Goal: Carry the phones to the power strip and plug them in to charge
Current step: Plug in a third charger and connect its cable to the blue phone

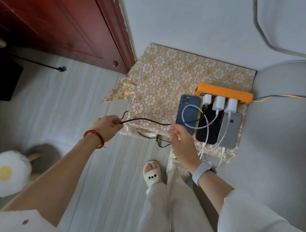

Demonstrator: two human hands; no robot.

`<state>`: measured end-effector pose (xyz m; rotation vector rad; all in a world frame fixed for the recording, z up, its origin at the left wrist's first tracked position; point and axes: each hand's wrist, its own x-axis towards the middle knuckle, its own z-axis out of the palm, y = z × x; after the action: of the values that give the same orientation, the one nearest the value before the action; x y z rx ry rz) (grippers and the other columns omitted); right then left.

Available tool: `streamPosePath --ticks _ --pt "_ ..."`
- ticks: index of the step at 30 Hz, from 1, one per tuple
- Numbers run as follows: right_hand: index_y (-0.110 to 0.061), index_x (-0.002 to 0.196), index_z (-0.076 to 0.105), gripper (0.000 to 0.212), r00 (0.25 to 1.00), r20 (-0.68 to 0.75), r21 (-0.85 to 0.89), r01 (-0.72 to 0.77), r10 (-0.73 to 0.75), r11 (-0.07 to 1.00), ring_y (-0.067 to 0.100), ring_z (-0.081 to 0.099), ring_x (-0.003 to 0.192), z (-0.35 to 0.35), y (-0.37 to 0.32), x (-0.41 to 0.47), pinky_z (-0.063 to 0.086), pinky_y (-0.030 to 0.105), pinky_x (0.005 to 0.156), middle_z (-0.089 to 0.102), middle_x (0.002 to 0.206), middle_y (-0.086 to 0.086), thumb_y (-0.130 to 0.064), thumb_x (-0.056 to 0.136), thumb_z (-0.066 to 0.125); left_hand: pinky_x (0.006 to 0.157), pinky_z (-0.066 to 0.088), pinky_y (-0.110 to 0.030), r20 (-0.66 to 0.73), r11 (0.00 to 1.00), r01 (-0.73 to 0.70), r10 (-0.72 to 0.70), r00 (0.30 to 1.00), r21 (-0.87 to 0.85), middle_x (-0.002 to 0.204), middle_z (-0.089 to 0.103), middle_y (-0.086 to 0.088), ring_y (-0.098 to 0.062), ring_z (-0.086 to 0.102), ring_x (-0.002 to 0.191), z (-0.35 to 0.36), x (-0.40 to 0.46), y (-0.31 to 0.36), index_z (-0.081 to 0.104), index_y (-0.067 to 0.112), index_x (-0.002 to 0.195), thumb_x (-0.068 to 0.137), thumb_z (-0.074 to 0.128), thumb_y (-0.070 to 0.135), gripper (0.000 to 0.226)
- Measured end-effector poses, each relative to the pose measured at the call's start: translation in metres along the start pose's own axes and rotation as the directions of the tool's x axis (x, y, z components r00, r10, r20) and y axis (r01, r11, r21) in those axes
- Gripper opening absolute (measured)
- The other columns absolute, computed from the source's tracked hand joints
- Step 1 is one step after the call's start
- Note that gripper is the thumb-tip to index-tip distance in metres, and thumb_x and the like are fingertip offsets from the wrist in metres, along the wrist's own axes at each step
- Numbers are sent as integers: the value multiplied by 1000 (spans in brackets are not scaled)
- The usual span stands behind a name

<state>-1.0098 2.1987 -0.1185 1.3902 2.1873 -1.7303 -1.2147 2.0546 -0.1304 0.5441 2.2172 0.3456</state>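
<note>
So the small table [161, 76], covered in a gold flower-pattern cloth, is being squeezed into a corner: white wall behind it, a red wooden door [61, 15] off its left edge, and what looks like a pale rounded piece of furniture [286, 127] pressed against its right side. Open floor [71, 108] is being left only in front and to the left, where a fried-egg-shaped cushion [6, 173] is lying.

All the task stuff is being crowded onto the right half of the tabletop. The orange power strip [224, 93] is sitting near the back right, with three white chargers [219, 102] being held in its sockets. Just in front of it, three phones are lying side by side, touching: a blue phone [187, 111] on the left, a black phone [209, 128] in the middle, a silver phone [229, 130] on the right. White cables [208, 123] are being looped over them and down past the front edge.

A dark cord [144, 120] is being stretched across the front left of the table. One end is being pinched by the left hand [106, 128], fingers curled round it, a red bead bracelet [93, 138] on that wrist. The right hand [180, 138] is hovering near the blue phone's lower corner at the cord's other end; whether it's actually being gripped there can't be told. A pale grey watch [202, 171] is being worn on that wrist.
</note>
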Motion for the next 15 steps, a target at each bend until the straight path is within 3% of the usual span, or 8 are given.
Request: streamPosePath --ticks 4,6,8,12,15 --pt "-11 124 47 35 1000 7 38 1 -1 999 17 57 95 12 -8 -7 41 21 77 61 111 7 -3 91 38 84 54 -37 -18 961 -83 81 997 -264 72 69 -4 -24 67 77 -15 -10 22 64 17 79 83 60 17 6" --pt "-14 127 44 37 1000 -4 52 15 -14 999 17 55 99 13 -13 -11 41 22 78 57 108 4 -4 92 39 80 56 -42 8 920 -93 104 995 -380 71 67 -8 -27 67 72 -20 -16 37 63 15 80 84 60 15 6" --pt "-16 132 39 40 999 -34 75 16 -13 997 18 54 101 11 -18 -12 42 26 80 54 106 2 -7 93 40 71 58 -40 5 861 -104 123 992 -497 67 63 -6 -20 65 58 -27 -23 50 63 16 79 86 57 14 9" --pt "-19 140 25 51 998 -54 143 47 -39 989 16 55 94 3 -32 -6 46 20 70 51 109 3 -9 93 43 45 52 -24 37 662 -64 138 990 -746 61 55 0 -9 53 38 -41 -35 77 65 12 83 89 52 16 15" --pt "-17 138 27 50 997 17 170 74 -78 983 16 54 103 2 -45 -6 44 16 72 51 120 2 -9 92 45 44 47 -21 215 488 84 218 952 -869 54 55 3 -8 50 41 -43 -43 94 62 5 88 91 47 11 16"
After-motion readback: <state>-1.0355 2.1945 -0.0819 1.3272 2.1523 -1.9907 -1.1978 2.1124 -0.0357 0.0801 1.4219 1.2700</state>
